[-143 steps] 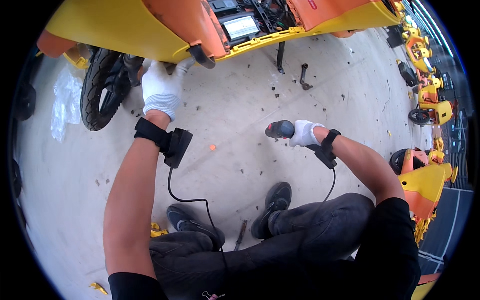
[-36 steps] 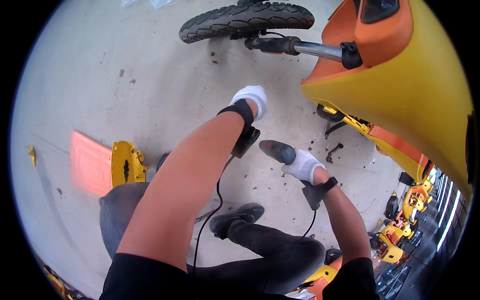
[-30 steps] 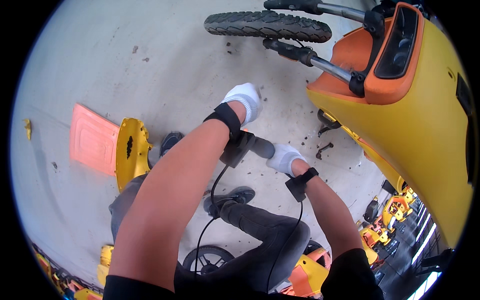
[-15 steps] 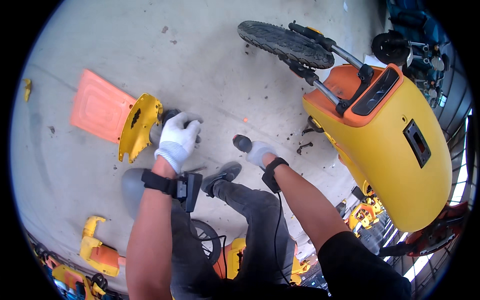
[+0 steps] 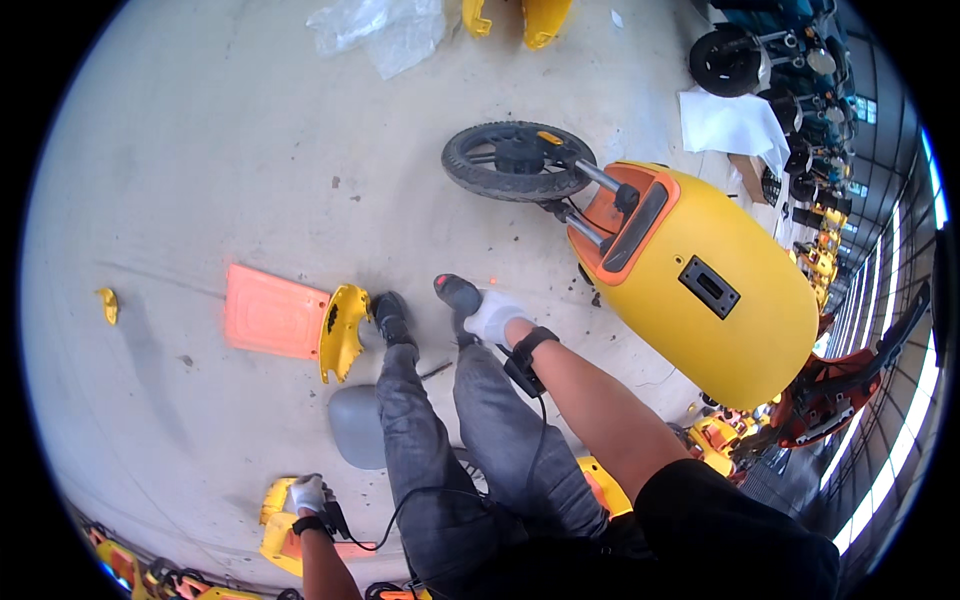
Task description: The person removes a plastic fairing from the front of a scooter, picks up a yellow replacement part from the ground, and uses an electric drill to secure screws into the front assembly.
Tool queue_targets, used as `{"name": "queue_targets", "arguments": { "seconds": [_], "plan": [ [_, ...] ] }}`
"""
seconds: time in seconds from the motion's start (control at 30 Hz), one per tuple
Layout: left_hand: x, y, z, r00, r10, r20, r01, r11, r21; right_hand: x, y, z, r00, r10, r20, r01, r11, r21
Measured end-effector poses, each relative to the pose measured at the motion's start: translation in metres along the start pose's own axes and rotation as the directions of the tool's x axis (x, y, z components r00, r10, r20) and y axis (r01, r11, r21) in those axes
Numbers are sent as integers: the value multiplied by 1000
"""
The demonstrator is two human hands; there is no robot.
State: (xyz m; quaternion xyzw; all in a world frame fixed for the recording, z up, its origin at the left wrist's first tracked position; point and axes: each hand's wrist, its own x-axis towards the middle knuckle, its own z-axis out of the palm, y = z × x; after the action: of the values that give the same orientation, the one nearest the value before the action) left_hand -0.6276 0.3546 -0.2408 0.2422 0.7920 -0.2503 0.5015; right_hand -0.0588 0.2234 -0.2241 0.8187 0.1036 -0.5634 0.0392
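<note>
Gloved right hand [image 5: 492,316] rests closed by the right shoe [image 5: 457,295], near the yellow scooter [image 5: 705,283]. Left hand [image 5: 307,493] lies low on a yellow panel [image 5: 274,530]; finger state unclear.

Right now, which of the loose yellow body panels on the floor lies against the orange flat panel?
The curved yellow panel by the person's left shoe: it touches the orange panel's right edge. The small yellow scrap lies apart, far left.

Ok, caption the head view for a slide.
Gloved right hand near black shoe; gloved left hand on yellow plastic panel.
</note>
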Motion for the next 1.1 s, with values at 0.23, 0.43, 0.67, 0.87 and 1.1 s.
{"name": "queue_targets", "arguments": {
  "seconds": [0.23, 0.43, 0.67, 0.87, 1.1],
  "plan": [
    [-103, 149, 21, 980, 167, 111, -186, 964, 191, -13, -26, -90, 998, 22, -54, -11, 978, 208],
    [-232, 396, 41, 756, 621, 208, -651, 747, 137, 4, -40, -181, 985, 171, 30, -173, 961, 217],
    [-300, 527, 2, 747, 626, 224, -660, 660, 358, -26, -33, -249, 983, 183, 10, -176, 926, 333],
    [-280, 545, -67, 919, 356, 171, -391, 760, 519, -75, -19, -269, 968, 235, 90, -250, 856, 452],
    [-304, 710, -62, 858, 378, 347, -512, 580, 633, -103, -20, -244, 901, 399, 169, -383, 550, 742]
  ]
}}
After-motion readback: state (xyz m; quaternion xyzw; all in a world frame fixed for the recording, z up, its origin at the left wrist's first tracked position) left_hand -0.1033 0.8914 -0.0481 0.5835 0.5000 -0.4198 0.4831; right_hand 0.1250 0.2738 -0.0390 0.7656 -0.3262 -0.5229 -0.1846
